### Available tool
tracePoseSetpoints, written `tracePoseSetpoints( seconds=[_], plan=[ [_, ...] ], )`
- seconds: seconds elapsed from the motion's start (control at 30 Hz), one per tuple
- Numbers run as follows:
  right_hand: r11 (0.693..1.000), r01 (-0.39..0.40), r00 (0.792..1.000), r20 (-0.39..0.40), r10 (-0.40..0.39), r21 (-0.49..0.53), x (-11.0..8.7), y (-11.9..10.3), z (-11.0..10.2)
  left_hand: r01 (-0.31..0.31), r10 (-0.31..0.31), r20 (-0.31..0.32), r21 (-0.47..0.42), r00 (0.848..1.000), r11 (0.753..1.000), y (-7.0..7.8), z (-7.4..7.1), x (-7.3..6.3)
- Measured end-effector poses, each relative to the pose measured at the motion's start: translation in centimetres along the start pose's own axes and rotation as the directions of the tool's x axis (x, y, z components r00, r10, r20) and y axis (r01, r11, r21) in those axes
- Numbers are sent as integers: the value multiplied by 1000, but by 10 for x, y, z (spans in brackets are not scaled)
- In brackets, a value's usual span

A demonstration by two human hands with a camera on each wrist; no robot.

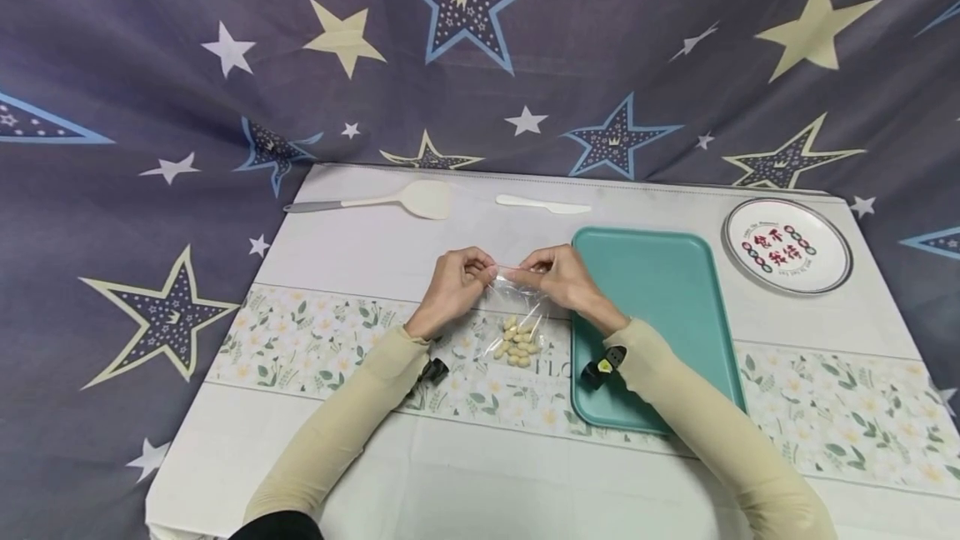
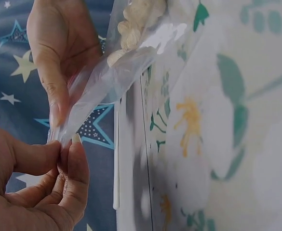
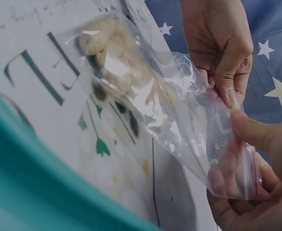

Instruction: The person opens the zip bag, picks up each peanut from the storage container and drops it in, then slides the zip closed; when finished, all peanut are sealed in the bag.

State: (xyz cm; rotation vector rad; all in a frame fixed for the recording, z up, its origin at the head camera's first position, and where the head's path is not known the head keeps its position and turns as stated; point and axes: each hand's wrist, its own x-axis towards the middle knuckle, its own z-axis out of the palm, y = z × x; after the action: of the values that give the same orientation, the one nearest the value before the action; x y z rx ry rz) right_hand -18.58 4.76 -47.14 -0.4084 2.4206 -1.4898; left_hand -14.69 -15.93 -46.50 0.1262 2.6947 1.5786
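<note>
A clear zip bag (image 1: 513, 286) with a red strip along its mouth hangs between my two hands over the floral band of the table. Pale tan, nut-like pieces (image 1: 517, 344) lie in its lower end; their exact kind is hard to tell. My left hand (image 1: 455, 283) pinches the left end of the mouth between thumb and fingers, as the left wrist view shows up close. At the other end, my right hand (image 3: 271, 163) grips the zip edge, thumb in front and fingers behind the plastic. The thumbs come close together in the right wrist view.
A teal tray (image 1: 648, 298) lies under my right forearm. Farther right is a white plate (image 1: 825, 257) with red lettering. Along the table's back lie a cream spatula (image 1: 427, 200) with a grey handle and a white plastic knife (image 1: 543, 205). A star-patterned curtain (image 1: 525, 23) hangs behind.
</note>
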Motion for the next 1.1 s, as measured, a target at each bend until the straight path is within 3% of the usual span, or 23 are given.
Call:
tracePoseSetpoints(
  seconds=[0.23,0.43,0.83,1.1],
  plan=[
    [995,-100,993,-67,101,28,-2,-4,-5,-6,6,3,-11,1000,1000,3,-2,2],
    [992,-110,988,-103,116,56,-3,0,-10,-1,1,4,-6,1000,1000,2,-4,4],
    [986,-158,983,-89,163,60,-9,2,-19,6,-6,10,-5,1000,1000,1,-3,3],
    [976,-191,975,-95,201,107,-12,8,-24,54,-53,22,-32,998,998,-2,-5,1]
  ],
)
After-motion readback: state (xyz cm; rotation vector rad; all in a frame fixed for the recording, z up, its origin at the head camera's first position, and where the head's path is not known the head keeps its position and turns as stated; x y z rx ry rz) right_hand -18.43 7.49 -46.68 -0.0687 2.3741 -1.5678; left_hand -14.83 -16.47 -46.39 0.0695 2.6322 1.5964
